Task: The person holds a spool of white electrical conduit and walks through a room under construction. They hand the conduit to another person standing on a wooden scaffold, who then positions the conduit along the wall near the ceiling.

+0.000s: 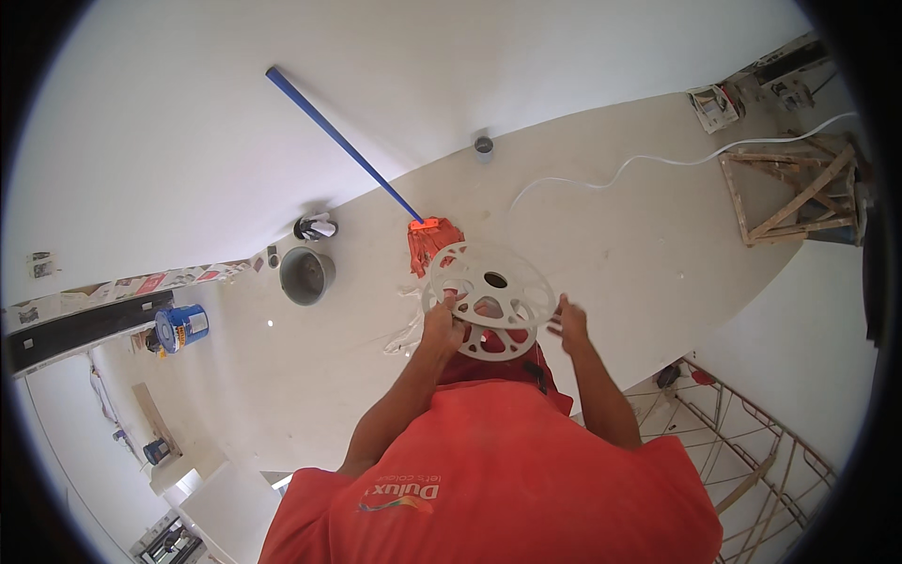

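Note:
A white plastic reel (514, 286) with two round flanges and cut-out holes is held in front of my body. My left hand (444, 326) is closed on its left side, with the thumb and fingers at the upper flange. At the right rim is my right hand (572, 324), its fingers apart and slightly bent. Whether those fingertips touch the rim I cannot tell. The lower flange shows below the upper one, close to my red shirt (507, 451).
An orange mop head with a blue handle (343, 143) leans against the wall ahead. Left are a grey bucket (306, 276) and a blue pail (181, 328). A white cable (648, 160) runs toward a wooden frame (789, 193). Metal scaffolding (752, 451) stands lower right.

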Demonstrator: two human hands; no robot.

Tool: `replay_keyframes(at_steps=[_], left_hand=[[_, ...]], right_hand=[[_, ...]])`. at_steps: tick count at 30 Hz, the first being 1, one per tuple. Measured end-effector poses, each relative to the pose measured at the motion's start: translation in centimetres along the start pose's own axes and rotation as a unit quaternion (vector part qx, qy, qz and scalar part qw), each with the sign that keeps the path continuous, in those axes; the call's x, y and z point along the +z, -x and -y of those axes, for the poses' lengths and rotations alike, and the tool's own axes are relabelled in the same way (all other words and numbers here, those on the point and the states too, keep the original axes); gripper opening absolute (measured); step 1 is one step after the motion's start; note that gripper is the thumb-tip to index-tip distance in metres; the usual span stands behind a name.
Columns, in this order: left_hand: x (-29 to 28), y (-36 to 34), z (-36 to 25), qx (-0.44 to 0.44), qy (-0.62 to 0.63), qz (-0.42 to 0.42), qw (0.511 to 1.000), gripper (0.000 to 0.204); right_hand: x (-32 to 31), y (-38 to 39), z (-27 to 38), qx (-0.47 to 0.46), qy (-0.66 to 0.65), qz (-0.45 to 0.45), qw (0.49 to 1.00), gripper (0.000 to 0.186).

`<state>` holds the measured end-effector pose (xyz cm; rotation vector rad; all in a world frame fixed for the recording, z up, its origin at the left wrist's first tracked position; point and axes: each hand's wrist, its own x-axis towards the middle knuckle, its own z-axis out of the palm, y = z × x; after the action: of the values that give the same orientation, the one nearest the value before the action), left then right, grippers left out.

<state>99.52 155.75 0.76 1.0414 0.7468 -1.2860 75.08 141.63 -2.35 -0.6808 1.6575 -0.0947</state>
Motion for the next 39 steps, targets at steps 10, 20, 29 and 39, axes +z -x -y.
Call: replay_keyframes(at_steps=[10, 20, 29, 39], left_hand=[[-5.9, 5.2, 1.7, -0.069, -0.038, 0.105, 0.991, 0.034], [-22.4, 0.9, -16.1, -0.025, -0.423, 0.014, 0.906, 0.058], [-22.0, 2.6, -17.7, -0.152, -0.346, 0.16, 0.912, 0.044], [-25.7, 4.2, -11.1, -0.103, -0.164, 0.161, 0.968, 0.033]], right_hand=[[14.1, 6.2, -4.5, -0.14, -0.212, 0.128, 0.959, 0.03], [11.6, 12.3, -5.0, -0.092, -0.105, 0.277, 0.951, 0.037], [11.6, 11.1, -9.4, -0.133, -0.125, 0.111, 0.977, 0.059], [29.3, 22.3, -26.1, 0.017, -0.408, 0.127, 0.904, 0.077]])
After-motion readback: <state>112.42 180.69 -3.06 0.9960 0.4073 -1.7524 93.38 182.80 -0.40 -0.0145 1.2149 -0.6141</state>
